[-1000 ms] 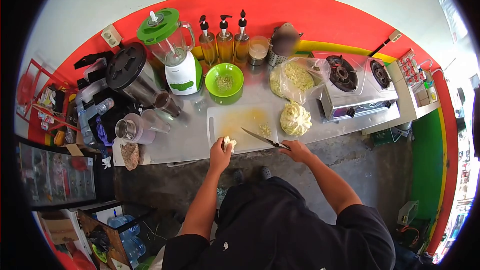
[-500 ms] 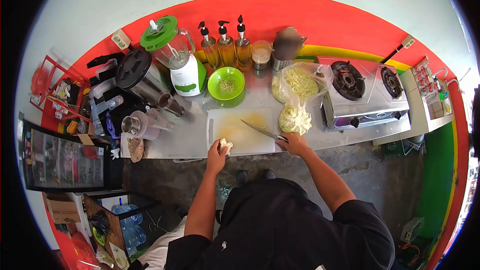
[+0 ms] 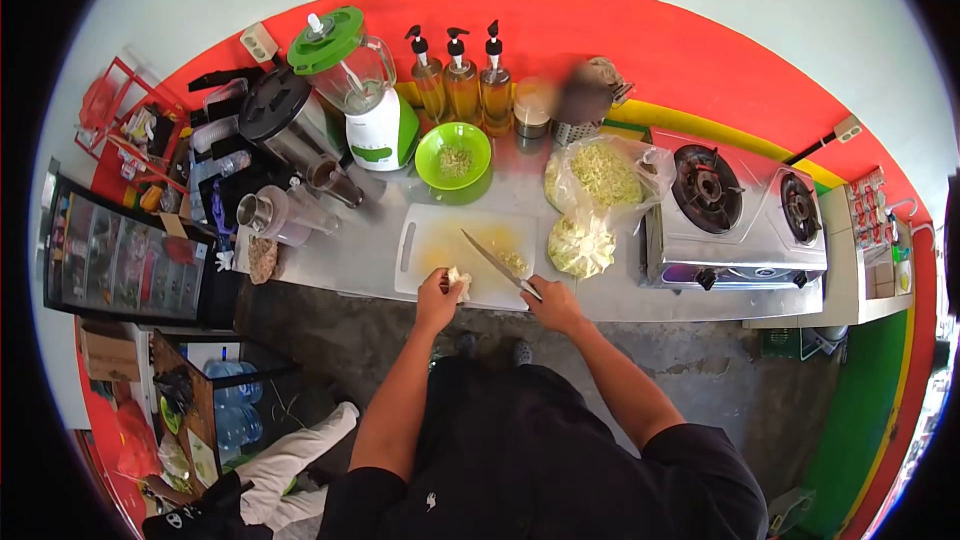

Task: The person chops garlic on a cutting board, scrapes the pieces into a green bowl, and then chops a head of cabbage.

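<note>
My left hand (image 3: 436,302) is closed round a small whitish chunk (image 3: 459,285), possibly cabbage, at the front of the white cutting board (image 3: 440,230). The handle of a kitchen knife (image 3: 490,255) is in my right hand (image 3: 555,305), at the board's front right corner. Its blade slants over the board, pointing to the far left. Beside the blade lies a little heap of chopped pale bits (image 3: 513,262). A cut cabbage (image 3: 581,246) rests right of the board, in front of a clear bag of shredded cabbage (image 3: 605,175). Behind the board stands a green bowl (image 3: 453,185) with some shreds inside.
A blender (image 3: 375,130), pump bottles (image 3: 461,90) and a jar (image 3: 533,110) line the back. The gas stove (image 3: 740,210) takes up the right side. At left are a black-lidded jug (image 3: 275,110) and cups (image 3: 290,218). Another person's light trousers (image 3: 290,470) show at lower left.
The knife tip has swung toward the left and my right hand has come nearer the board. Chopped bits now show beside the blade. The whole view has shifted and turned slightly.
</note>
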`<control>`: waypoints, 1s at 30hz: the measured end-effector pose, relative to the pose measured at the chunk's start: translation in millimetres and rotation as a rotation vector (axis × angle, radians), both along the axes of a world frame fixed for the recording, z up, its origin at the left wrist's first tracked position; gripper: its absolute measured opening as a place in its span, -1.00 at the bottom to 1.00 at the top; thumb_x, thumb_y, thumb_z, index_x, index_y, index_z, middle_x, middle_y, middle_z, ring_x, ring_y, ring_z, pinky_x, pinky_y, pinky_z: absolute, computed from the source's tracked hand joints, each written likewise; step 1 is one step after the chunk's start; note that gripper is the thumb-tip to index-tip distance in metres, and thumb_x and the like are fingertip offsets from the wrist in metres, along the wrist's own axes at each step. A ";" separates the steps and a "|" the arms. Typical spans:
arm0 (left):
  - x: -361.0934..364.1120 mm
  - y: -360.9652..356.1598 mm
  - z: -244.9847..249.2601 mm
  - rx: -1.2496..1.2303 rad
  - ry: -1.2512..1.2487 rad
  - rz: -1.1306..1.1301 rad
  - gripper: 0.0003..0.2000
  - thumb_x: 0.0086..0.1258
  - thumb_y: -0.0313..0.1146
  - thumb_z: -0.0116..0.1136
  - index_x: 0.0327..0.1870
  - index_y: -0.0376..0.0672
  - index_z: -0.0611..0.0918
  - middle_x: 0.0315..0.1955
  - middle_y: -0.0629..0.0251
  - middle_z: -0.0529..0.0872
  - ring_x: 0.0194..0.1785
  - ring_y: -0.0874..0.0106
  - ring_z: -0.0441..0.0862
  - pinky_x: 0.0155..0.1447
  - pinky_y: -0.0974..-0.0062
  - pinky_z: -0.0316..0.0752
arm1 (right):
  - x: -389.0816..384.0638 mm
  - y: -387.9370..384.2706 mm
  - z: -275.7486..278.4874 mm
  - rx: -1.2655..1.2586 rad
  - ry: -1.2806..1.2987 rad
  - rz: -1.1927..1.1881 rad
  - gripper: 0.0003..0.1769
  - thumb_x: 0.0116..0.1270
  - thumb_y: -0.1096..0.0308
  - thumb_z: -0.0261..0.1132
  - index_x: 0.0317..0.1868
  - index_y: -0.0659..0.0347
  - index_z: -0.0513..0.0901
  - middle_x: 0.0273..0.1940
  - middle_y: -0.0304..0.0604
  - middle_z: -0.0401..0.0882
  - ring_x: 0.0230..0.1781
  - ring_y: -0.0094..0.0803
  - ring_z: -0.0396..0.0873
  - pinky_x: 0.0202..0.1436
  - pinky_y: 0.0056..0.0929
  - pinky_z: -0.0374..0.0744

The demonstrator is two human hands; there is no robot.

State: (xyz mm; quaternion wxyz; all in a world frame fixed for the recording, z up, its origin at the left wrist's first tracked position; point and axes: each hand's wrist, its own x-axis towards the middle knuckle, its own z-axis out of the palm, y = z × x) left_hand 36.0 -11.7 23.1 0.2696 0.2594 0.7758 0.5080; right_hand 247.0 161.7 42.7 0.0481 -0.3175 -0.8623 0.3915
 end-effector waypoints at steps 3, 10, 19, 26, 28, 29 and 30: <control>16.5 9.1 -0.8 -0.066 0.067 -0.023 -0.70 0.42 -0.47 0.30 0.14 -0.29 0.65 -0.16 0.11 0.81 -0.14 0.30 0.78 -0.04 0.33 0.63 | -7.7 -17.9 -11.6 -0.024 -0.001 -0.056 -0.69 0.44 0.13 0.31 0.00 0.18 0.61 -0.37 0.24 0.68 -0.29 0.30 0.64 -0.19 0.18 0.56; 22.9 37.1 -0.2 0.006 0.074 -0.104 -0.69 0.39 -0.44 0.33 0.13 -0.27 0.67 -0.18 0.11 0.81 -0.14 0.26 0.78 -0.02 0.33 0.62 | -8.2 -26.3 -12.4 -0.029 0.015 -0.161 -0.62 0.46 0.12 0.26 0.12 0.18 0.52 -0.32 0.29 0.70 -0.25 0.36 0.66 -0.13 0.28 0.59; 6.5 37.5 16.0 -0.218 0.584 -0.141 -0.65 0.26 -0.36 0.44 0.05 -0.13 0.64 0.10 0.14 0.59 0.19 0.03 0.56 0.20 0.13 0.53 | -28.2 -63.5 -9.2 0.003 -0.061 -0.174 -0.61 0.52 0.16 0.17 0.10 0.31 0.38 -0.36 0.38 0.67 -0.28 0.42 0.65 -0.15 0.32 0.59; 4.8 29.9 -12.0 0.009 0.693 -0.386 -0.75 0.35 -0.47 0.30 0.04 -0.20 0.70 0.24 0.19 0.58 0.23 0.09 0.53 0.29 0.18 0.52 | -44.6 -82.0 14.6 0.033 -0.242 -0.160 -0.65 0.55 0.19 0.13 0.08 0.33 0.38 -0.30 0.36 0.70 -0.27 0.37 0.70 -0.15 0.25 0.66; 6.7 27.8 -3.7 -0.023 0.704 -0.408 -0.78 0.38 -0.46 0.26 0.02 -0.17 0.71 0.23 0.19 0.59 0.21 0.13 0.56 0.25 0.20 0.56 | -46.6 -89.1 19.4 0.097 -0.285 -0.157 -0.68 0.54 0.22 0.12 0.02 0.35 0.37 -0.31 0.38 0.69 -0.24 0.35 0.71 -0.12 0.25 0.66; 7.0 27.4 -1.6 -0.035 0.677 -0.410 -0.79 0.37 -0.45 0.27 0.00 -0.13 0.73 0.24 0.19 0.59 0.17 0.12 0.57 0.24 0.19 0.55 | -47.9 -92.9 20.0 0.094 -0.287 -0.163 -0.68 0.54 0.22 0.12 0.02 0.35 0.37 -0.31 0.38 0.69 -0.24 0.35 0.71 -0.12 0.25 0.66; 6.8 26.2 -2.8 -0.046 0.652 -0.413 -0.80 0.36 -0.44 0.27 -0.03 -0.10 0.75 0.24 0.19 0.60 0.13 0.11 0.59 0.23 0.18 0.55 | -49.3 -97.5 19.2 0.101 -0.339 -0.159 -0.68 0.55 0.22 0.12 0.03 0.36 0.37 -0.29 0.35 0.71 -0.21 0.31 0.72 -0.11 0.21 0.67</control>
